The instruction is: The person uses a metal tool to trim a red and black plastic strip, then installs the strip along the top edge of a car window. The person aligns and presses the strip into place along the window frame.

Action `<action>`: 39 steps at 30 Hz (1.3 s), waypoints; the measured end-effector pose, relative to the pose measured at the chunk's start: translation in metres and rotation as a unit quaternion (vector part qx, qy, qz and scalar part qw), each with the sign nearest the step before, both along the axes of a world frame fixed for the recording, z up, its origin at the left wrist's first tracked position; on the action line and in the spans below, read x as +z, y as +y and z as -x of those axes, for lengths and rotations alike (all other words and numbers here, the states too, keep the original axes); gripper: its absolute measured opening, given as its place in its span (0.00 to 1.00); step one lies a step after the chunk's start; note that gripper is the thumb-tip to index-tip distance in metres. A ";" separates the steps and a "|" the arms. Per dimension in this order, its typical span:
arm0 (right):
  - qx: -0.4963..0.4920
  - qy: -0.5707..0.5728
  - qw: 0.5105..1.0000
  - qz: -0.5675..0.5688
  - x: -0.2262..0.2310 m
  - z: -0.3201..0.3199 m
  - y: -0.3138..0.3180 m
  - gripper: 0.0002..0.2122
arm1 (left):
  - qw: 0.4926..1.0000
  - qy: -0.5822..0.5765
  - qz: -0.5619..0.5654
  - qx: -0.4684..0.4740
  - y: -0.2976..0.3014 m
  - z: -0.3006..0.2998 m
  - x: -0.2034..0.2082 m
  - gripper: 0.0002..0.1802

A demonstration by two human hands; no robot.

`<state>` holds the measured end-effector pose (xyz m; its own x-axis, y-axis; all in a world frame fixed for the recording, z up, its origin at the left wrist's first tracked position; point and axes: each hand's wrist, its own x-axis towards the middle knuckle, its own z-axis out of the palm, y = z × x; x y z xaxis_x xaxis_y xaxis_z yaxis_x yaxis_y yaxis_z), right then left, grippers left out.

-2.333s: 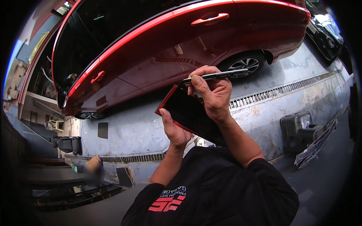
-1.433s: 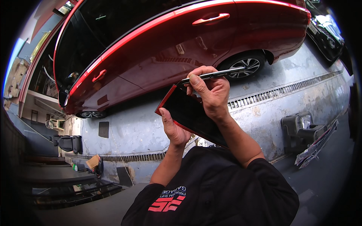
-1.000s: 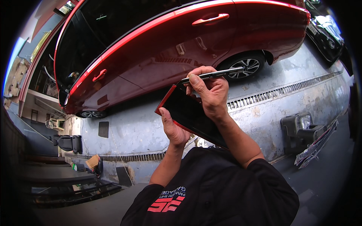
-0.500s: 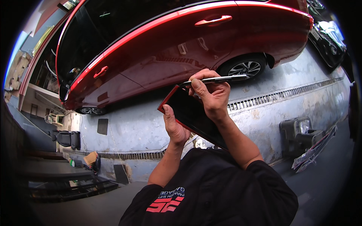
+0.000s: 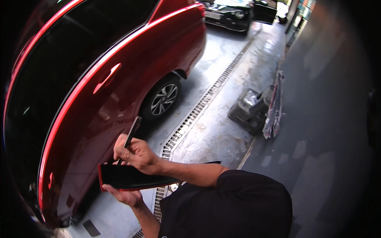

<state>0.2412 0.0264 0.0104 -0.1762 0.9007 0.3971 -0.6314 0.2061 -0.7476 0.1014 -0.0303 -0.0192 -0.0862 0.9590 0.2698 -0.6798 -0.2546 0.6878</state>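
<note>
My left hand [image 5: 125, 196] supports a long, thin black panel with red edges [image 5: 143, 178] from below, its thumb along the near red edge. Above the panel, my right hand [image 5: 139, 154] is closed around a slim, pen-like black and silver tool [image 5: 131, 133]. The tool slants upward from the fist, and its lower end comes close to the panel's far edge; whether they touch I cannot tell. My right forearm hides part of the panel toward my body.
A red car [image 5: 91, 115] stands close on the left, its rear wheel [image 5: 160, 101] beyond my hands. A slotted floor drain [image 5: 206, 99] runs alongside. Grey plastic bins [image 5: 248, 109] and wrapped sheets [image 5: 274, 111] sit by the dark wall on the right. A black car [image 5: 230, 16] is parked behind.
My view has swung to the right, bringing the bins and black car further in. Both hands keep hold of the panel and the tool, now appearing lower and further left.
</note>
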 end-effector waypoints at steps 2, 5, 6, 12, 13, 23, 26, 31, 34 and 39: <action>-0.010 -0.022 1.000 0.015 0.002 -0.019 -0.001 0.13 | 1.000 0.026 0.015 0.007 0.006 -0.012 -0.003 0.37; -0.276 -0.308 0.900 -0.138 -0.003 -0.045 0.006 0.12 | 0.997 0.042 0.062 0.027 0.027 -0.013 -0.034 0.36; -0.303 -0.311 0.891 -0.134 -0.006 -0.045 0.007 0.13 | 0.996 0.034 0.075 0.031 0.034 -0.020 -0.042 0.37; -0.375 -0.379 0.831 -0.158 -0.001 -0.053 -0.003 0.16 | 0.992 0.054 0.112 0.012 0.037 -0.060 -0.054 0.42; -0.387 -0.380 0.826 -0.156 0.000 -0.053 -0.005 0.16 | 0.994 0.074 0.080 0.014 0.039 -0.063 -0.054 0.42; -0.500 -0.414 0.735 -0.197 0.006 -0.051 -0.006 0.17 | 0.991 0.134 -0.019 0.000 0.046 -0.073 -0.068 0.42; -0.502 -0.411 0.732 -0.208 0.003 -0.042 -0.004 0.16 | 0.958 0.259 -0.080 0.089 0.048 -0.081 -0.033 0.48; -0.485 -0.391 0.759 -0.189 0.003 -0.035 0.001 0.12 | 0.950 0.272 -0.111 0.103 0.056 -0.072 -0.028 0.47; -0.480 -0.399 0.758 -0.191 0.007 -0.035 0.008 0.08 | 0.947 0.279 -0.123 0.105 0.059 -0.067 -0.026 0.46; -0.520 -0.456 0.681 -0.241 0.005 -0.034 0.020 0.06 | 0.953 0.264 -0.123 0.085 0.065 -0.062 -0.031 0.46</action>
<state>0.2756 0.0463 0.0151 0.0849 0.5305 0.8434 0.7253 0.5475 -0.4174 0.1632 0.0347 -0.0505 -0.0235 0.8452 0.5339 -0.1896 -0.5281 0.8277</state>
